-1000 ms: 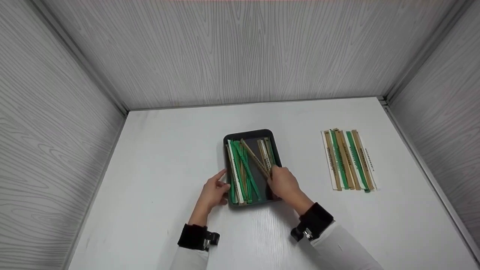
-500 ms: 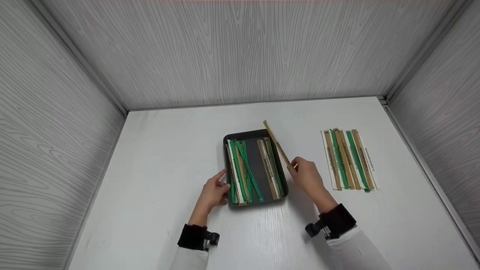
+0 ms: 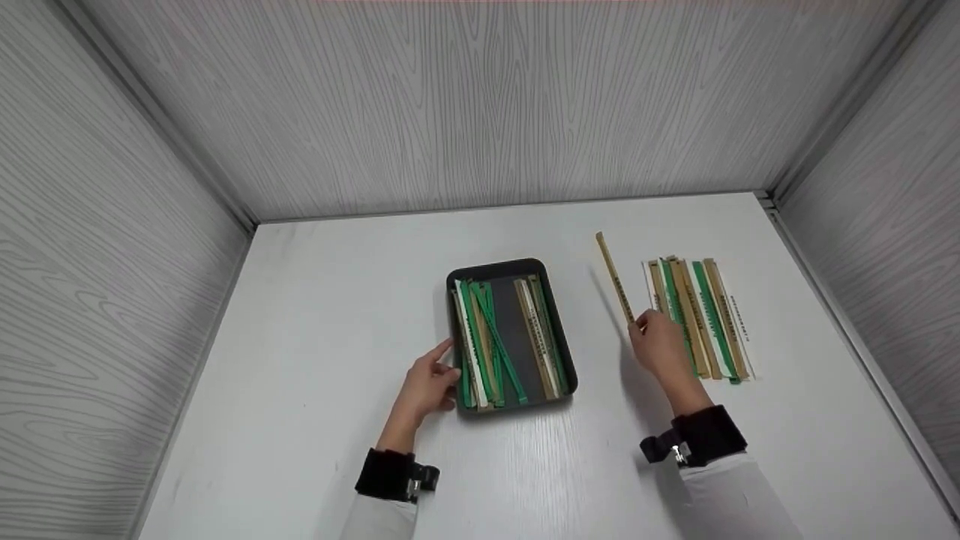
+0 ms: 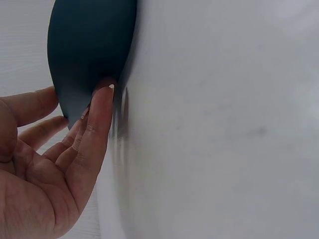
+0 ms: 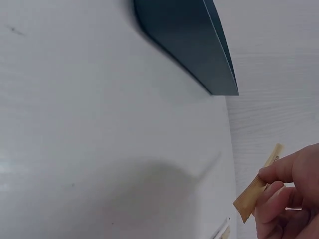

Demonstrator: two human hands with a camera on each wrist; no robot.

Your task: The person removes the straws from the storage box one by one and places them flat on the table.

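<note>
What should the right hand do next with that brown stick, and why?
Probably lower the brown stick onto the table, along the left side of the row of sticks. The right hand pinches it by its near end, its shadow falls apart from it, so it's off the table, and it's close to that side of the row.

The lone strip (image 3: 616, 279) right of centre is tan, dark-lettered; strips (image 3: 473, 337) in the charcoal tray (image 3: 499, 268) mid-frame are green, white and tan; the counter (image 3: 337, 322) white; the back wall (image 3: 480, 105) grey with wavy woodgrain.
</note>
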